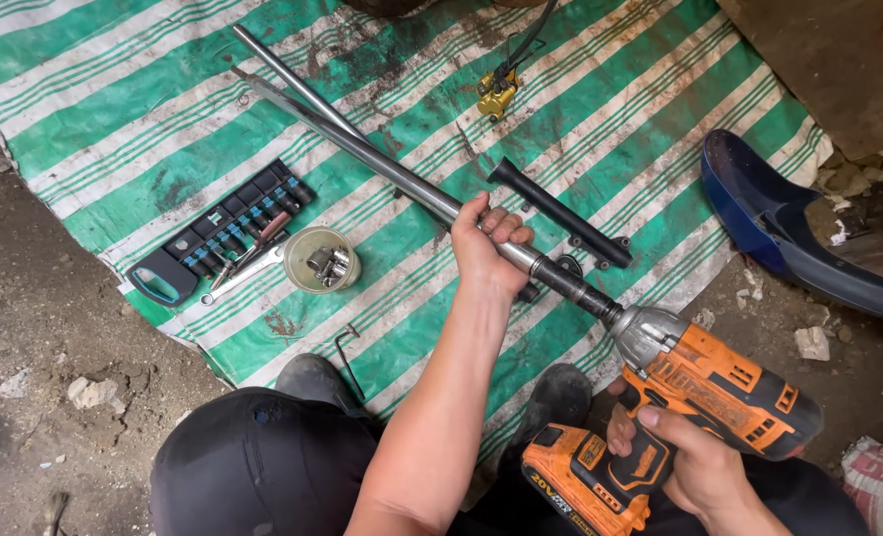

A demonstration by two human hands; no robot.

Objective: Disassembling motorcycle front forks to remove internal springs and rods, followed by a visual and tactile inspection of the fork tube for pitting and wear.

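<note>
Green striped tarp on dirt, left hand gripping chrome tube, right hand clasping orange impact driver, socket tray well apart.

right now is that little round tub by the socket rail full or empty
Not empty: the tub stands upright and uncovered on the striped tarp, with a few metal parts lying in its bottom, well short of full.

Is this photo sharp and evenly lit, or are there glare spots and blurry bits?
Head view: soft, even daylight with no hard shadows. Small bright highlights sit on the shiny metal tube and on the silver nose of the orange impact driver. The left hand and right hand look sharp. The straight tube appears unbent, so little lens distortion shows.
</note>
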